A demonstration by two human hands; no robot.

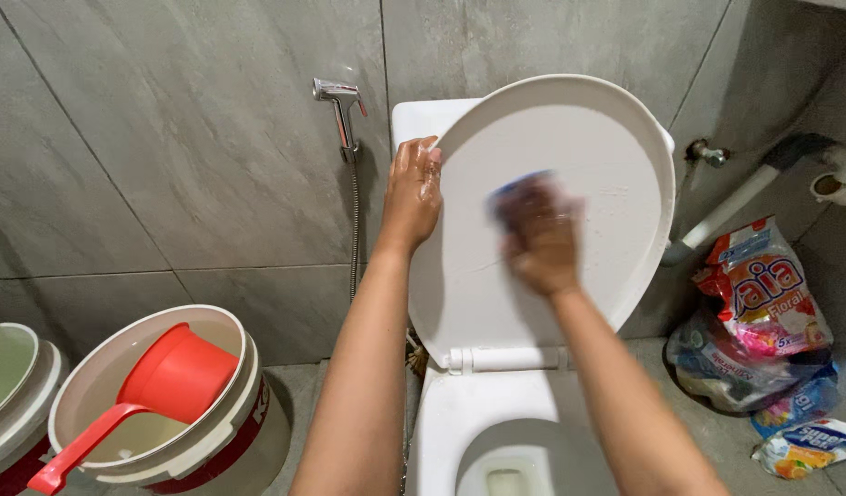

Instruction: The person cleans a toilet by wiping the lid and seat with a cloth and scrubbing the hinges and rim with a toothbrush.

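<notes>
Near left: white plastic bucket on the floor, red plastic dipper resting inside. Near centre: white ceramic toilet bowl, open. Near right: crumpled colourful detergent pouches on the floor. Mid: raised white plastic toilet lid, upright. Right hand, blurred, fingers closed around a blue scrubbing pad, pressing it on the lid's face. Left hand, fingers curled over the lid's left edge. Far: chrome spray nozzle on the grey tiled wall.
</notes>
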